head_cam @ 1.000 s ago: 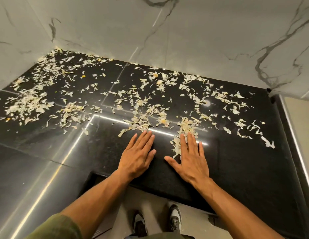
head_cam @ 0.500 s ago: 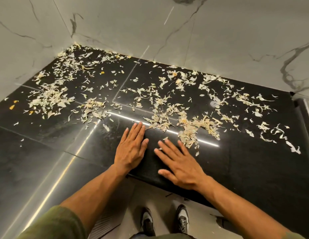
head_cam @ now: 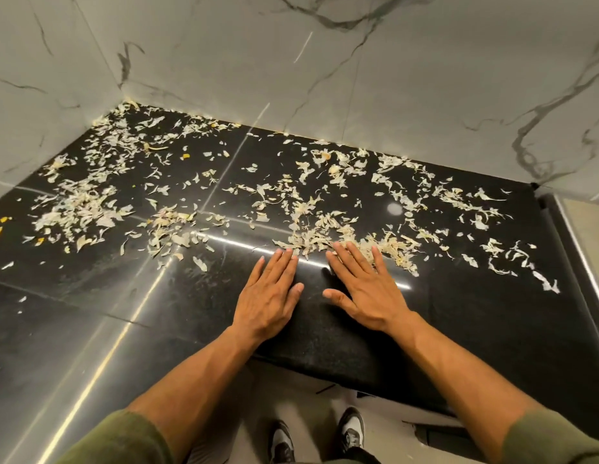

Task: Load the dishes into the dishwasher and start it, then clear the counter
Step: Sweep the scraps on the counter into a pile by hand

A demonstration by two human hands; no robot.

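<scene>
Two hands lie flat, fingers straight and holding nothing, on a glossy black counter [head_cam: 475, 329]: the left hand [head_cam: 269, 296] and right hand [head_cam: 368, 293] sit side by side near the front edge, fingertips touching a heap of pale vegetable peelings [head_cam: 328, 236]. The peelings are scattered across the counter to the marble wall [head_cam: 358, 78], the nearest heap forming a band running left to right. To clear them well, I would judge it best to keep the palms low and sweep the scraps inward into one pile.
</scene>
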